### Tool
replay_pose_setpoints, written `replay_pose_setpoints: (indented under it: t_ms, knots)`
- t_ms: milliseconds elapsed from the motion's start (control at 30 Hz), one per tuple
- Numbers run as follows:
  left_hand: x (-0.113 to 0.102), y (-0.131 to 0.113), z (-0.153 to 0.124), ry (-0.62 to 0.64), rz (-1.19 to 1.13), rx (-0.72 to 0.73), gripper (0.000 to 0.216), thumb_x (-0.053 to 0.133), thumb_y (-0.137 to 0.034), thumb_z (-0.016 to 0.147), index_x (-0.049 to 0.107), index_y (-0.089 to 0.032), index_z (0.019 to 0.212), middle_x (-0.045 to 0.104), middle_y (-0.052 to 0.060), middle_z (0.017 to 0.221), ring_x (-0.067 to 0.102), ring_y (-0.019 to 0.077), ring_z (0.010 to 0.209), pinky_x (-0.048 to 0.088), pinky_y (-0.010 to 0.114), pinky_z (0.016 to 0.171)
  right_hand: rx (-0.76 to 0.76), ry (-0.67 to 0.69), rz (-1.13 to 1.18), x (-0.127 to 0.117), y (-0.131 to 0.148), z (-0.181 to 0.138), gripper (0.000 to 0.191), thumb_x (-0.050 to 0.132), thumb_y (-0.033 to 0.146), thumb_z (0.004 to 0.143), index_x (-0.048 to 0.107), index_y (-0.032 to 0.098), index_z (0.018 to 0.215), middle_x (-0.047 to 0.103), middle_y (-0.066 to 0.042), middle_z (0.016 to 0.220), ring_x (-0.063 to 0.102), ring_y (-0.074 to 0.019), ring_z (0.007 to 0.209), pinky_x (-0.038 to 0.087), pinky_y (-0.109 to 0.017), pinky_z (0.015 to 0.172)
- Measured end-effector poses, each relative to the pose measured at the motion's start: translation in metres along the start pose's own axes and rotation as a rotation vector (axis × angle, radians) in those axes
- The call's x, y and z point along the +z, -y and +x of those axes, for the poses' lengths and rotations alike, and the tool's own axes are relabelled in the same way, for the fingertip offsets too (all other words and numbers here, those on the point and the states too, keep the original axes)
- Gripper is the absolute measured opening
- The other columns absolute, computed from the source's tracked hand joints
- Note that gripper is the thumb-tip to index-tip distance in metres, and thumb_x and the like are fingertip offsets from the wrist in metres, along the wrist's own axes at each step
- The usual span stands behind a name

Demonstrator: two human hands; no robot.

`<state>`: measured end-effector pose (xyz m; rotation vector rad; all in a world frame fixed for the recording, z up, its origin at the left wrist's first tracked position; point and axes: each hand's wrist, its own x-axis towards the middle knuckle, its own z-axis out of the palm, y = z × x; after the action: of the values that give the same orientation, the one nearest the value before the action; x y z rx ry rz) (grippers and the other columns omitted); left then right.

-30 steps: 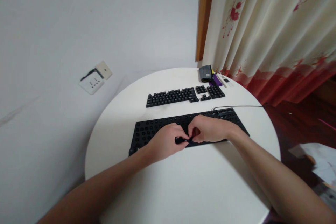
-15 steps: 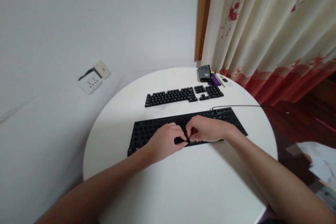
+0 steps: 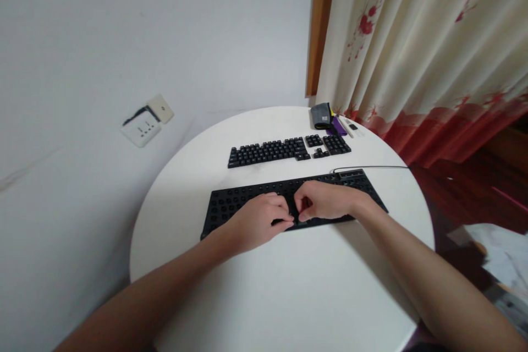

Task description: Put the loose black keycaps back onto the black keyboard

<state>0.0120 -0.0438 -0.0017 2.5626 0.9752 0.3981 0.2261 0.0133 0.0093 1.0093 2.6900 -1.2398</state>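
A black keyboard base (image 3: 231,204), its keycaps off over most of what shows, lies across the white table in front of me. My left hand (image 3: 262,219) rests over its near middle part, thumb and fingertips pinched together at the near edge. Close beside it on the right, my right hand (image 3: 324,201) is closed, with index finger and thumb curled down at the same edge. Whatever the fingertips hold is too small and dark to make out. Beyond the base sit black keycaps (image 3: 268,151), laid out in keyboard order in separate blocks.
The round white table (image 3: 264,291) stands against a wall with a socket plate (image 3: 141,127). At the back right lie a grey folded pouch (image 3: 321,115), a purple item (image 3: 339,126) and a white slim object (image 3: 345,127). A thin cable (image 3: 371,166) runs off the right edge.
The fingertips of my two hands have drawn slightly apart, my right hand shifting a little to the right. The keyboard base and the laid-out keycaps stay in place.
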Motion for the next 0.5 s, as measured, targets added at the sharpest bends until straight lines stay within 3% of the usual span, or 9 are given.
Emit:
replay_pose_setpoints:
  t_ms: [500]
  knots:
    - [-0.004, -0.012, -0.006, 0.055, 0.257, 0.048, 0.022, 0.051, -0.026, 0.095, 0.072, -0.020, 0.095, 0.065, 0.005, 0.097, 0.056, 0.0175, 0.089, 0.041, 0.031, 0.083, 0.088, -0.025, -0.084, 0.001, 0.010, -0.001, 0.008, 0.069, 0.024, 0.075, 0.067, 0.016, 0.076, 0.065, 0.000, 0.067, 0.055, -0.0126, 0.061, 0.036, -0.023, 0.054]
